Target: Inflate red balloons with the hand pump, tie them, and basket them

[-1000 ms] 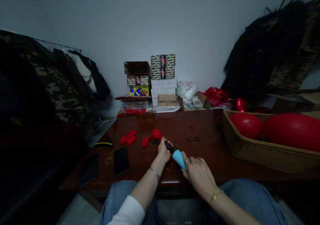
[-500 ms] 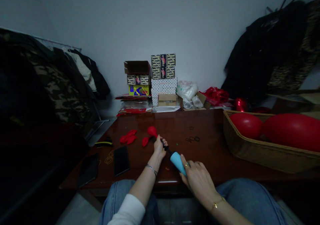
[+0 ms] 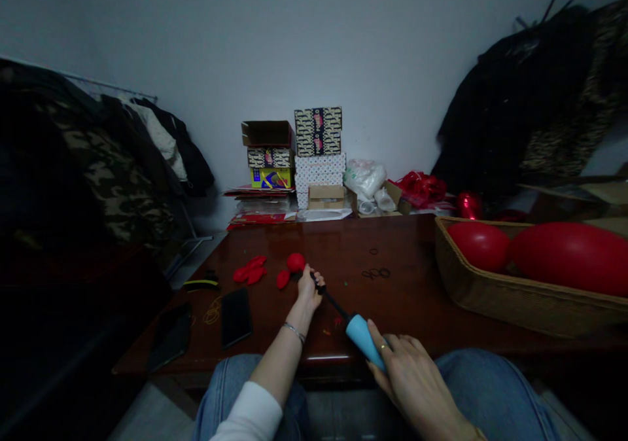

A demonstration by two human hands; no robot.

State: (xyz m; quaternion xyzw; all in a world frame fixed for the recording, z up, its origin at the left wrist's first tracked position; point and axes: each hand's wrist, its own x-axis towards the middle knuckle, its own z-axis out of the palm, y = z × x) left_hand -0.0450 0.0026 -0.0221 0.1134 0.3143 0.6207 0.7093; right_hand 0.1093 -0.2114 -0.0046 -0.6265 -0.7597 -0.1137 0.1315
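Note:
My left hand (image 3: 309, 288) is closed around the black nozzle end of a hand pump, with a small, partly filled red balloon (image 3: 296, 262) at its tip. My right hand (image 3: 405, 362) grips the pump's light blue barrel (image 3: 366, 340) near the table's front edge. A black rod shows between the two hands. Just left of the balloon lies a flat red balloon (image 3: 282, 279), and farther left is a small pile of red balloons (image 3: 250, 270).
A wicker basket (image 3: 515, 302) with large red balloons stands at the right. Dark rings (image 3: 375, 273) lie mid-table. At the left are a black phone (image 3: 236, 317), a dark flat object (image 3: 170, 336) and yellow bands (image 3: 212, 311). Boxes (image 3: 320, 173) are stacked at the back.
My right hand has moved down and to the right with the blue barrel, and more of the black rod shows. The balloon at the nozzle looks rounder.

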